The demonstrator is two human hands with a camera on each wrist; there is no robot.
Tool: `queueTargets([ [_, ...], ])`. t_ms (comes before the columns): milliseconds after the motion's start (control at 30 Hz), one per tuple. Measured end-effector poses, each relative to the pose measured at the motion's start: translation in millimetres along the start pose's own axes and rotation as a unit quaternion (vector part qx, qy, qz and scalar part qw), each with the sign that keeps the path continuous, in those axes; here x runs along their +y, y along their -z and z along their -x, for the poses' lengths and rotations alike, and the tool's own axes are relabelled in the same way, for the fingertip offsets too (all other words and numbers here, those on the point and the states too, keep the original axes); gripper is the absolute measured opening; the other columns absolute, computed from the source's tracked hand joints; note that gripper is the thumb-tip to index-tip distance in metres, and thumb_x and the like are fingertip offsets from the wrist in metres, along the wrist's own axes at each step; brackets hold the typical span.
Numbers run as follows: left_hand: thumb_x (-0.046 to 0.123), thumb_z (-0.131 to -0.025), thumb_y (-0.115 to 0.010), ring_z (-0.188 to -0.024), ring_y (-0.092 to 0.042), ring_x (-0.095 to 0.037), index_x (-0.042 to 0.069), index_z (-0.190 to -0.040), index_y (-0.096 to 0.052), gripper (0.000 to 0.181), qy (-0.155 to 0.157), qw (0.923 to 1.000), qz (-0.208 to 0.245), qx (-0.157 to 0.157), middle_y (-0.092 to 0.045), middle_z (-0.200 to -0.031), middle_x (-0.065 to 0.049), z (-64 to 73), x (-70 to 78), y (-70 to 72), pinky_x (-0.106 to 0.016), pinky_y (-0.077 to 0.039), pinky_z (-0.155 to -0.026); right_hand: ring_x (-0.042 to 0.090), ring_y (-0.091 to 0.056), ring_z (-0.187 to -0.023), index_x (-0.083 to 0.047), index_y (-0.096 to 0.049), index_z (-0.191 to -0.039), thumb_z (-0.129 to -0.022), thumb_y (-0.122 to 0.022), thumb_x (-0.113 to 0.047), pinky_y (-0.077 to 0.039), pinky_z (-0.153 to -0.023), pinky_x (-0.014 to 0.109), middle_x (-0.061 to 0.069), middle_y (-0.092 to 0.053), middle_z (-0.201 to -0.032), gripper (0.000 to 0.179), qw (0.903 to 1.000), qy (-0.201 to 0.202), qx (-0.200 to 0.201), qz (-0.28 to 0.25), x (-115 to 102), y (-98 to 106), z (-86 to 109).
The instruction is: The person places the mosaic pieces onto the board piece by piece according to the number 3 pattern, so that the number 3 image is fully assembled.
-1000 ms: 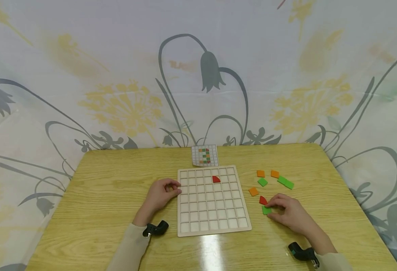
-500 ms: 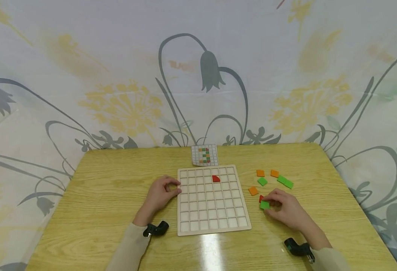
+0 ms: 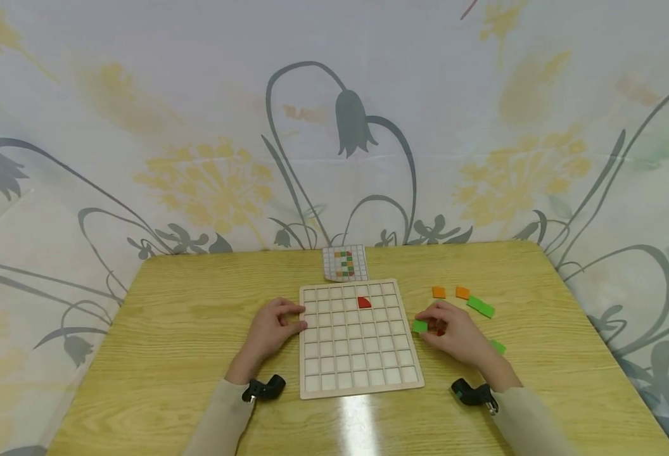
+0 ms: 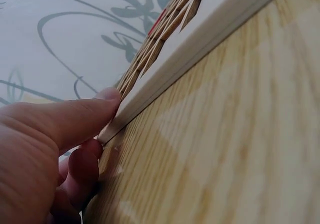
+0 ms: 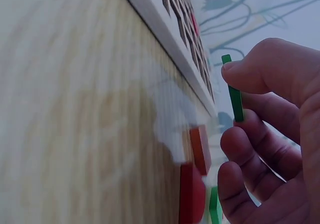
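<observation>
My right hand (image 3: 454, 334) pinches a green square tile (image 3: 420, 326) between thumb and fingers, just off the right edge of the wooden grid board (image 3: 358, 361). In the right wrist view the green tile (image 5: 235, 97) stands edge-on, raised off the table. Under that hand lies a red quarter-round tile (image 5: 190, 196), with an orange tile (image 5: 200, 149) close by. My left hand (image 3: 272, 327) holds the board's left edge, its thumb (image 4: 107, 97) on the rim and a finger against the side. One red quarter-round tile (image 3: 363, 303) sits in an upper cell of the board.
Behind the board lies a printed pattern card (image 3: 344, 263). To the right are orange tiles (image 3: 438, 292), two green tiles (image 3: 481, 307) in a row and another green tile (image 3: 498, 346) by the right wrist. A flowered cloth (image 3: 226, 183) hangs behind the table.
My right hand has picked up the green tile and carried it left, toward the board. A green tile by the right wrist has come into view. My left hand stays at the board's edge.
</observation>
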State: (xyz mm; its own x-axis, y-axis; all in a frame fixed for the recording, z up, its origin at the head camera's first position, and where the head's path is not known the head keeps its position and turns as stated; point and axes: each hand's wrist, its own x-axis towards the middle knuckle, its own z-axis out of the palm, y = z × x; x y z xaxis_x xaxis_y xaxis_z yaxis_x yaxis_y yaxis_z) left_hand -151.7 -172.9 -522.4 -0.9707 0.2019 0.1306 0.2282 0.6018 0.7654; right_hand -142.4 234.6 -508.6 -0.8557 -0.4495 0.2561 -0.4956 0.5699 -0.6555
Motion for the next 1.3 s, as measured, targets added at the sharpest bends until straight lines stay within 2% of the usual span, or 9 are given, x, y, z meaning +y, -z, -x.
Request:
queueTargets([
  [433, 0.021, -0.083, -0.083, -0.061, -0.049, -0.006, 0.012, -0.111, -0.078, 0.03, 0.009, 0.9998, -0.015, -0.005, -0.065, -0.105, 0.002, 2.9, -1.5, -0.5, -0.026, -0.043, -0.059, 0.013, -0.052, -0.077, -0.008, -0.074, -0.11, -0.086, -0.078, -0.011, -0.046, -0.068, 0.028, -0.004, -0.058, -0.095, 0.024, 0.9979, -0.034, -0.039, -0.04, -18, -26, -45.6],
  [867, 0.021, -0.083, -0.084, -0.061, -0.049, -0.006, 0.013, -0.11, -0.078, 0.029, 0.009, 0.9999, -0.012, -0.004, -0.065, -0.103, 0.003, -0.2, 1.8, 1.9, -0.026, -0.043, -0.058, 0.013, -0.051, -0.08, -0.011, -0.075, -0.11, -0.086, -0.077, -0.014, -0.046, -0.071, 0.031, -0.005, -0.057, -0.095, 0.024, 0.9965, -0.02, -0.075, -0.031, -23, -42, -85.5],
  [1033, 0.022, -0.083, -0.083, -0.061, -0.049, -0.007, 0.014, -0.111, -0.078, 0.03, 0.01, 0.9998, -0.016, -0.007, -0.065, -0.104, 0.004, -1.4, 1.5, 1.7, -0.026, -0.043, -0.059, 0.014, -0.05, -0.077, -0.011, -0.076, -0.108, -0.086, -0.076, -0.011, -0.045, -0.069, 0.031, -0.004, -0.058, -0.095, 0.023, 0.9957, -0.011, -0.082, -0.042, -24, -47, -94.9],
  [1300, 0.022, -0.083, -0.084, -0.061, -0.048, -0.007, 0.014, -0.11, -0.078, 0.029, 0.013, 0.9997, -0.017, -0.008, -0.065, -0.103, 0.004, -2.5, 1.1, 0.3, -0.026, -0.042, -0.059, 0.013, -0.051, -0.076, -0.009, -0.076, -0.108, -0.085, -0.075, -0.009, -0.045, -0.069, 0.03, -0.002, -0.058, -0.092, 0.023, 0.995, -0.001, -0.095, -0.03, -30, -55, -104.8],
])
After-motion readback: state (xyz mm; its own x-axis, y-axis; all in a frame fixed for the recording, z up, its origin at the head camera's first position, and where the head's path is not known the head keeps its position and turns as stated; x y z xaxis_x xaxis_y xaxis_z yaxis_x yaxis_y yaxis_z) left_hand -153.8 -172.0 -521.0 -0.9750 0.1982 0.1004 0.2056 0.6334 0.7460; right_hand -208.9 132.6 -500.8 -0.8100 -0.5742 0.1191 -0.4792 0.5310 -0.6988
